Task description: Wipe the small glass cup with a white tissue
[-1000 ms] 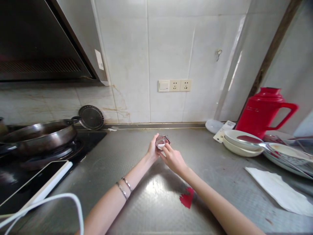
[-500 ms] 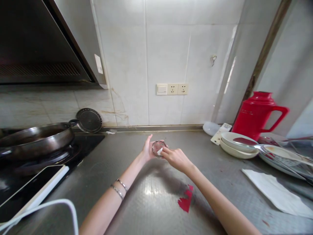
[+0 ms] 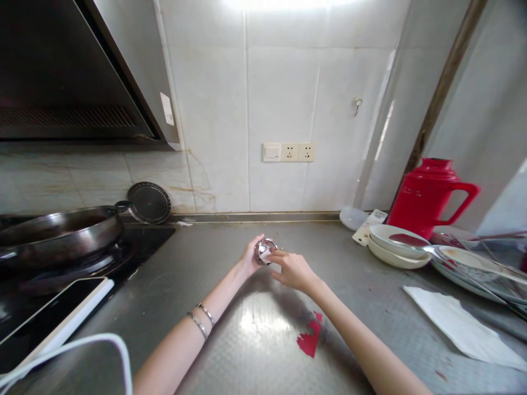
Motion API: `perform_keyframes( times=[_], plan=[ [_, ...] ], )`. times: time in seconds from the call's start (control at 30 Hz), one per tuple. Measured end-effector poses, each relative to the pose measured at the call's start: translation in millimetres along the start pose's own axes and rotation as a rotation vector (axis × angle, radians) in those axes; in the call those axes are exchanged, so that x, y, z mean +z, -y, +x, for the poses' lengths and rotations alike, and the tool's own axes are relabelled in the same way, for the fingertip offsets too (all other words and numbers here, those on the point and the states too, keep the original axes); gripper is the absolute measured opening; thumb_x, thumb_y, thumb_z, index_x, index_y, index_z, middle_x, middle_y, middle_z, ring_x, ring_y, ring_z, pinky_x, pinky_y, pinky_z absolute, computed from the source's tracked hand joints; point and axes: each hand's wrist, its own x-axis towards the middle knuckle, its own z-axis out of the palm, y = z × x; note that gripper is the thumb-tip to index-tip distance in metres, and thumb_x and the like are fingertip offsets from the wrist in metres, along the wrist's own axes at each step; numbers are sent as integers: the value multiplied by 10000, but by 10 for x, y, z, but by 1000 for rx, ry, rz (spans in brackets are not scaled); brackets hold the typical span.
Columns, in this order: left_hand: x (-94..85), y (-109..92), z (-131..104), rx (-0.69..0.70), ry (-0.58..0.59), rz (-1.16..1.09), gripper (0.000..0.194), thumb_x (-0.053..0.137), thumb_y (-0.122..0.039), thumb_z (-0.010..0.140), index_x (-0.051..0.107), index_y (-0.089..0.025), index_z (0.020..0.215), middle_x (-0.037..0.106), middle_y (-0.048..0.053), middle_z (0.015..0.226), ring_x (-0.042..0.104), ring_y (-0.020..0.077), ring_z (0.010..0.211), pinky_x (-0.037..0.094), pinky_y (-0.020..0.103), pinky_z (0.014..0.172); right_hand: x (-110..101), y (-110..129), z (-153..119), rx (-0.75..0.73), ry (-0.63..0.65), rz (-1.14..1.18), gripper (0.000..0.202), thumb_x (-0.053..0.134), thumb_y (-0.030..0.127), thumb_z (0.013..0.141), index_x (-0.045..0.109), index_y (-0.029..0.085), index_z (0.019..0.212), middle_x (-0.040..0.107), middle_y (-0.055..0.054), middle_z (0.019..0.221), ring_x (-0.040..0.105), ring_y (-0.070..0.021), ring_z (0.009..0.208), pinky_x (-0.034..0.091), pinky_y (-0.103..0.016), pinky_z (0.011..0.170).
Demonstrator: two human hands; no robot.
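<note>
My left hand is wrapped around the far-left side of a small round clear glass dish, holding it tilted above the counter with its opening facing me. A small white piece, perhaps paper or tissue, shows inside the dish. My right hand reaches in from the right, its fingertips pinched at the white piece and close to the rim. The fingertips partly hide the piece. Two bracelets circle my left forearm.
On the metal counter lies a torn red scrap. To the right are a white napkin, stacked bowls and a red thermos. At left, a pan sits on the stove, near a phone and white cable.
The dish in my left hand has shifted slightly left and turned. My right hand moved a little left with it, and its thumb now sits lower, apart from the fingers.
</note>
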Motion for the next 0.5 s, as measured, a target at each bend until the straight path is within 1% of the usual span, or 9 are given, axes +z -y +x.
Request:
perform_keyframes(
  times=[0.07,0.13,0.23,0.33,0.4,0.5],
  plan=[
    [-4,19,-4,59,-23,1,271,527,-337,856,649,-106,781,686,88,644,641,174,533,448,244,488,120,52,23,10,-64,147,298,592,205,775,663,237,1062,666,-33,1127,650,-170,842,477,-237,705],
    [4,35,-18,113,-42,-10,262,522,-342,855,639,-116,791,685,88,656,658,186,568,466,252,515,244,116,50,16,-133,277,219,559,149,766,674,190,948,679,-41,998,632,-149,779,469,-218,679],
    [46,61,-52,174,-73,-33,249,525,-349,856,630,-131,799,683,77,663,657,180,566,473,253,528,372,213,67,63,-248,357,174,520,149,817,655,177,924,663,-41,920,611,-135,709,459,-216,647],
    [112,90,-91,190,-65,-21,268,531,-376,863,634,-134,811,693,81,693,667,186,599,477,253,536,381,278,45,181,-298,241,144,521,265,892,634,209,961,656,-28,965,618,-134,693,447,-222,636],
    [155,105,-114,173,-14,-7,304,533,-411,867,642,-131,824,702,94,722,680,201,648,491,264,566,336,293,24,232,-276,105,158,523,330,914,622,233,991,653,-22,1018,638,-138,713,434,-220,619],
    [189,98,-134,125,84,-18,330,529,-435,871,650,-130,835,711,110,763,689,214,710,511,287,648,245,275,8,212,-200,-61,174,499,348,939,609,244,1025,653,-30,1073,666,-165,814,422,-212,595]
  ],
)
